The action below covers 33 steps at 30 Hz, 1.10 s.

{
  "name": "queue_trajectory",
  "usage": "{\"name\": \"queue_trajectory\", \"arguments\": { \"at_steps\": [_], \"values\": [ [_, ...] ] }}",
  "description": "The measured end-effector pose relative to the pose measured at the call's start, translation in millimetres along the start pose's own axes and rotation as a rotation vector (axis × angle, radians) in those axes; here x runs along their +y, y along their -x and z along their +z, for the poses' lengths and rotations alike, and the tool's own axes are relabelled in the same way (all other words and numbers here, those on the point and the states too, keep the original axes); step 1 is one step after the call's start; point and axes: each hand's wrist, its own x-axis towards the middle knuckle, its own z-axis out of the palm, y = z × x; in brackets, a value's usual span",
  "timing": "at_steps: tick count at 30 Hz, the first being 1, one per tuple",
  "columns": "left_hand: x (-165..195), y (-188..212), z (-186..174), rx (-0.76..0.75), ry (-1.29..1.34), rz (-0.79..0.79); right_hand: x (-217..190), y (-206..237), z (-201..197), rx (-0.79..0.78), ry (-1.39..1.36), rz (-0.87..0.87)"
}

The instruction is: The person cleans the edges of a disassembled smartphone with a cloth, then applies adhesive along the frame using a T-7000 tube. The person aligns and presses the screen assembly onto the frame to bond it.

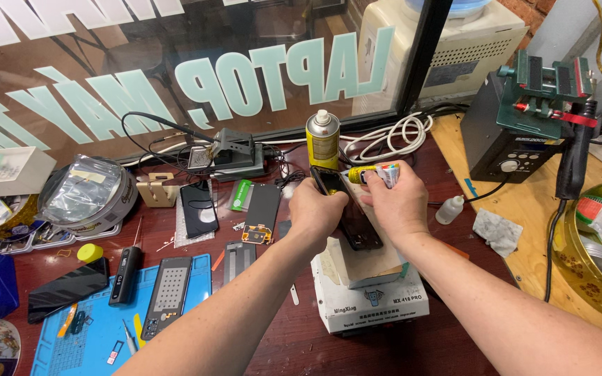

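My left hand (317, 209) grips a black phone (348, 212) by its left edge and holds it tilted over the beige pad of a white heating box (371, 301). My right hand (393, 198) is closed around a small yellow glue tube (368, 173), whose tip points left at the phone's top end. Both forearms reach in from the bottom of the view.
A yellow spray can (322, 138) stands just behind the hands. To the left lie a blue work mat (99, 327) with a screwdriver (126, 273), phone parts and a black screen (260, 212). At right are a small dropper bottle (449, 209), a black station (508, 143) and a round tin (593, 251).
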Motion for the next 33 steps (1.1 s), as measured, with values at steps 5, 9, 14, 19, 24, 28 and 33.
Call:
{"name": "queue_trajectory", "arguments": {
  "at_steps": [5,9,14,19,24,28,33],
  "values": [
    [-0.3,-0.1,0.1,-0.005,0.007,0.002,0.0,-1.5,-0.2,-0.008,0.013,-0.001],
    [-1.2,-0.8,0.1,0.0,-0.002,-0.004,1.0,-1.6,-0.1,-0.005,0.054,0.001],
    [-1.4,-1.0,0.0,-0.011,0.013,0.013,2.6,-2.9,0.4,-0.013,0.019,-0.008],
    [0.3,0.4,-0.7,-0.01,0.009,-0.002,2.1,-1.3,0.0,-0.015,0.025,-0.03],
    [1.3,1.3,-1.7,-0.003,-0.015,0.008,0.3,1.1,-0.5,-0.011,0.067,-0.031],
    [1.3,0.9,-0.9,-0.002,-0.007,0.0,0.3,2.3,-1.6,-0.004,0.092,-0.032],
    [0.5,0.7,-0.7,0.0,-0.003,0.01,1.9,3.6,-2.0,0.0,0.072,-0.056]
  ]
}}
